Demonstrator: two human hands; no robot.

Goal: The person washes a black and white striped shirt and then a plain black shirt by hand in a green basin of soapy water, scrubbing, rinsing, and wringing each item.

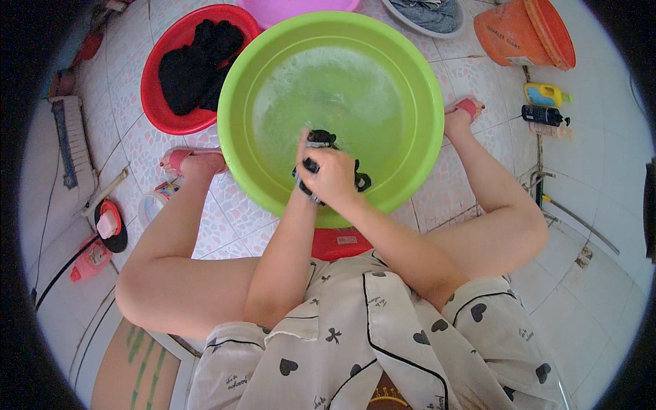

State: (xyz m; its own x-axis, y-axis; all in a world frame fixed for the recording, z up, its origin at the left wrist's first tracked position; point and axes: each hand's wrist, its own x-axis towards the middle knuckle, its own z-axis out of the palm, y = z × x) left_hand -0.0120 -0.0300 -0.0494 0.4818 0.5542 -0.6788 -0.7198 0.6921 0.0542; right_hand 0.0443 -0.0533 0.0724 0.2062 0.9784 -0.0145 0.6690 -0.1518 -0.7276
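Note:
A big green plastic basin (432, 107) of sudsy water stands between my knees. Over its near part my two hands are together, gripping a wet black-and-grey cloth item (322, 137). My right hand (333, 174) is closed on top of the bunched cloth, and a dark piece hangs out on its right side. My left hand (304, 148) is on the left and partly hidden behind the right one, with cloth wrapped around its wrist. The exact kind of garment cannot be told.
A red basin (148, 97) with black clothes touches the green one at left. Behind are a pink basin (287, 13) and a grey basin (451, 32) with grey cloth. At right are an orange bucket (499, 36) and several bottles (542, 95); a white tub (149, 207) is near my left leg.

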